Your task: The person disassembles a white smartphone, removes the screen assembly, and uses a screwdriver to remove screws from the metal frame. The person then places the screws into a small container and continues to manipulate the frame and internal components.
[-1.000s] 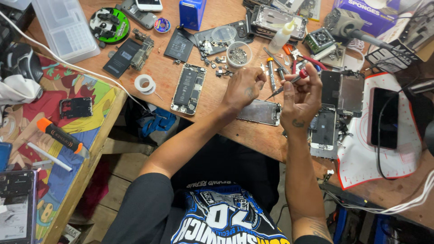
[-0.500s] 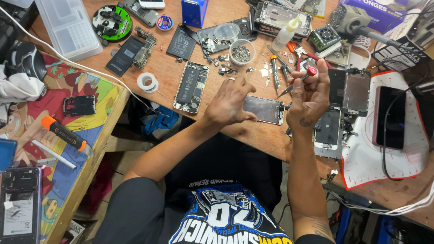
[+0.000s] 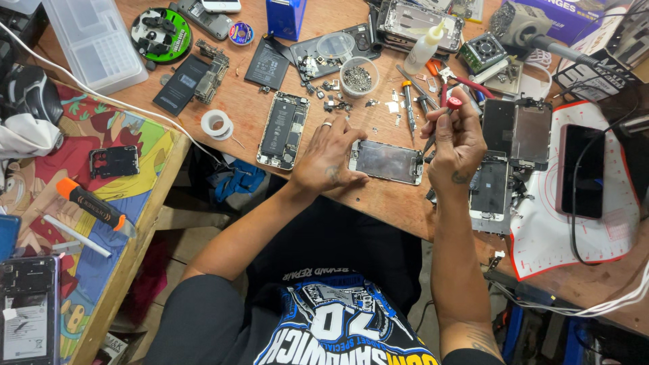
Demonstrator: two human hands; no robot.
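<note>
A silver phone plate (image 3: 385,162) lies flat near the front edge of the wooden workbench (image 3: 250,108). My left hand (image 3: 330,157) rests on the bench with its fingertips against the plate's left end, steadying it. My right hand (image 3: 456,142) grips a small screwdriver with a red cap (image 3: 451,103), its tip pointing down toward the plate's right end. An opened phone body (image 3: 284,130) lies just left of my left hand.
A small cup of screws (image 3: 358,78), loose parts, a glue bottle (image 3: 424,47) and tools crowd the bench behind. Further phone parts (image 3: 492,189) and a white mat (image 3: 574,230) with a dark phone (image 3: 581,172) lie to the right. A roll of tape (image 3: 216,124) sits left.
My left hand has come down from beside the right hand onto the bench and now presses the plate's left end. The right hand has kept the screwdriver and tilted it toward the plate.
</note>
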